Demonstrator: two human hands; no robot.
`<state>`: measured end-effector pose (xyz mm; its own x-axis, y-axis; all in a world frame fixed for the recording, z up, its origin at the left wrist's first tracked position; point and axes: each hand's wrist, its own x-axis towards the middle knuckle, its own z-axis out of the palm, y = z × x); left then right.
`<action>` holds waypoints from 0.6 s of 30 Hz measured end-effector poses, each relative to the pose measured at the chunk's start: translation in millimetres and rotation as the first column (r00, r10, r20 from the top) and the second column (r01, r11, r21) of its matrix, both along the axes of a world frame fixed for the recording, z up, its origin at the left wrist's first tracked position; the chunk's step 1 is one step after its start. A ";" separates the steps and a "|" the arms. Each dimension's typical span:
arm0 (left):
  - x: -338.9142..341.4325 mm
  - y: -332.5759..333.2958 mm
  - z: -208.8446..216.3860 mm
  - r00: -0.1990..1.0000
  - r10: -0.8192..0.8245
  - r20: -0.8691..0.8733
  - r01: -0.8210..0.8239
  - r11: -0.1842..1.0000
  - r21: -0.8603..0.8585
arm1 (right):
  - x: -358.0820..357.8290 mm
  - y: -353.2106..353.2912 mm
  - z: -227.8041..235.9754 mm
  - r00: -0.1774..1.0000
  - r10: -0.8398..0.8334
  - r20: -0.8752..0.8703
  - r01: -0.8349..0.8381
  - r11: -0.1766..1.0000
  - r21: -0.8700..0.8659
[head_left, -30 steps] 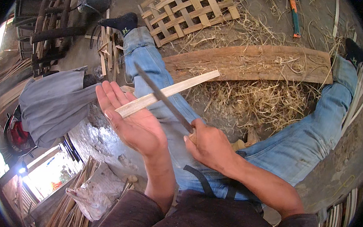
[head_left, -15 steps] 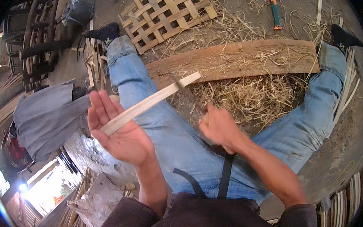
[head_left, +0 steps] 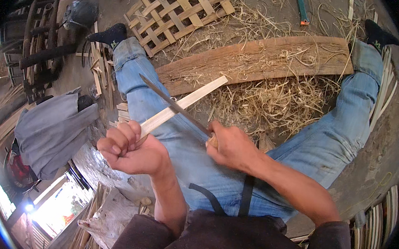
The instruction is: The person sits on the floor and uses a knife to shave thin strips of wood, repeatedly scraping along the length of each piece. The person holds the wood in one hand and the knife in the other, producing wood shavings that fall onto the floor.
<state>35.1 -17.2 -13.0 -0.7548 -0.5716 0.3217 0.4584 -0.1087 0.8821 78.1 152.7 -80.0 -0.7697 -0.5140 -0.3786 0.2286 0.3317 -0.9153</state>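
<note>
My left hand (head_left: 129, 149) is closed around the lower end of a pale, flat wooden strip (head_left: 199, 94), perhaps bamboo, which slants up to the right over my jeans. In my right hand (head_left: 235, 147) is a knife (head_left: 157, 90), gripped by its light handle. Its long dark blade points up and left and crosses the strip about midway. Most of the knife handle is hidden by my fingers.
Between my spread legs a long brown plank (head_left: 261, 59) lies across the ground, with curly shavings (head_left: 276, 105) on and below it. Beyond are a woven slat panel (head_left: 178, 13) and a green-and-orange tool (head_left: 302, 10). Grey cloth (head_left: 51, 129) hangs at left; strips (head_left: 379, 227) lie at right.
My left fingers have curled from an open palm around the strip. The knife blade has slid down along the strip, toward my left hand.
</note>
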 end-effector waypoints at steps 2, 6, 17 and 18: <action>-0.2 6.1 1.4 0.998 -0.054 -0.032 0.054 0.998 -0.019 | -9.1 9.2 15.0 0.996 0.081 -0.048 -0.081 0.997 0.000; 2.6 12.5 0.6 0.989 -0.139 -0.046 0.136 0.988 -0.071 | -10.5 15.4 -17.9 0.996 0.054 0.073 -0.069 0.973 0.220; 5.6 21.3 5.7 0.986 -0.154 -0.062 0.148 0.984 -0.096 | -20.5 35.7 -21.5 0.991 0.113 -0.073 -0.098 0.979 0.180; 6.7 23.2 6.3 0.984 -0.167 -0.057 0.159 0.979 -0.125 | -18.2 36.5 -21.8 0.989 0.137 -0.062 -0.122 0.973 0.194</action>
<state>41.8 6.0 -6.6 -0.8089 -0.3976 0.4332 0.5018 -0.0826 0.8610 59.8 189.2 -101.8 -0.7310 -0.5358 -0.4225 0.1059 0.5227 -0.8459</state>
